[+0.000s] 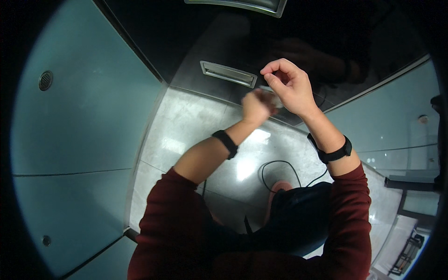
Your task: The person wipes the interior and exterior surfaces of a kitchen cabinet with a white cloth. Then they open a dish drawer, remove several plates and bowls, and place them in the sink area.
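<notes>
My left hand (257,106) is blurred, lying below and left of my right hand, in front of the glossy black front of a built-in unit (224,38). Something pale and whitish (276,100) shows between the two hands; its kind cannot be made out. My right hand (290,84) is raised with thumb and index fingertips nearly together, and whether anything thin is between them is unclear. Left of it, a recessed metal handle (228,74) is set in the black front. Black straps circle both forearms.
Teal cabinet doors (84,105) with round metal fittings stand at left, and another teal panel (381,122) at right. A black cable (280,161) loops on the grey tiled floor (185,119) beside a pink slipper (282,185). A second metal-framed handle (241,5) is at the top.
</notes>
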`<move>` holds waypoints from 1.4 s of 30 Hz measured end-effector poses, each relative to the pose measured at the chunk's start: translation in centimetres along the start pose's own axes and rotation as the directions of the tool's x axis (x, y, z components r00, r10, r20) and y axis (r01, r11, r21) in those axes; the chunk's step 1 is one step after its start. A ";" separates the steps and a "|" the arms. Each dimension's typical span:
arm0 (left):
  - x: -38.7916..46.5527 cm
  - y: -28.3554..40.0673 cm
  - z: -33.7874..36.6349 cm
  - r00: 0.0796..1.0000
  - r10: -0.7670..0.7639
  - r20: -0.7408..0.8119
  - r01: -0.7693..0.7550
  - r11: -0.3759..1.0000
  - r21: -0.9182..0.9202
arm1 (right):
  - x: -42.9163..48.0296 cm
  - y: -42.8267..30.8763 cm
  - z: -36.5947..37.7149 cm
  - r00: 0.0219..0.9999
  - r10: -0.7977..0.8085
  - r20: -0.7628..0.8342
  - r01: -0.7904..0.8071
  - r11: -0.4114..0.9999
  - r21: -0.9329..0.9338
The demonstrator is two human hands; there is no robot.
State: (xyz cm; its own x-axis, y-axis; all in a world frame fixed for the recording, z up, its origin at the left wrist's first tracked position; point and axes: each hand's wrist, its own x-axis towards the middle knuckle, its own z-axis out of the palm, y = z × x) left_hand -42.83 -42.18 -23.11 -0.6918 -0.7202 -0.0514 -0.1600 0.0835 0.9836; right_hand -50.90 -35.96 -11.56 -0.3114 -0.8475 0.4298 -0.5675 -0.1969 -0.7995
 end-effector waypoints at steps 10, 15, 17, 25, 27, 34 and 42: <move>1.5 -0.6 -7.8 0.986 -0.158 -0.058 0.085 0.762 -0.642 | 0.0 0.4 0.8 0.999 -0.036 0.022 0.037 0.998 -0.047; 2.4 -0.5 -7.0 0.974 -0.225 -0.035 0.150 0.751 -0.643 | 0.1 0.1 1.1 0.998 0.004 0.060 0.000 0.998 -0.060; 2.7 -1.0 -7.3 0.979 -0.205 -0.002 0.146 0.706 -0.693 | 0.1 0.0 1.2 0.996 0.004 0.092 0.004 0.997 -0.082; 3.7 -3.2 -10.6 0.997 -0.071 0.032 0.061 0.451 -0.890 | 0.1 0.5 1.3 0.992 -0.046 0.115 0.059 0.992 -0.112; 3.9 -3.3 -11.4 0.996 -0.085 -0.008 0.026 0.389 -0.921 | 0.0 0.5 1.4 0.991 -0.030 0.134 0.049 0.989 -0.140; 4.4 -3.0 -10.7 0.981 -0.179 -0.075 -0.060 0.085 -0.995 | 0.3 0.8 1.6 0.986 -0.042 0.163 0.069 0.984 -0.165; 3.7 -2.7 -9.4 0.987 -0.132 -0.090 -0.039 0.352 -0.935 | 0.9 1.6 3.2 0.981 0.021 0.191 0.009 0.987 -0.158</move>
State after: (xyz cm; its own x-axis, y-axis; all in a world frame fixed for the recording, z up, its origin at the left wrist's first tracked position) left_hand -38.29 -51.55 -24.32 -0.5981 -0.7842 -0.1650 0.6289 -0.5869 0.5099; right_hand -49.63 -38.57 -13.77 -0.1725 -0.9300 0.3247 -0.6837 -0.1243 -0.7191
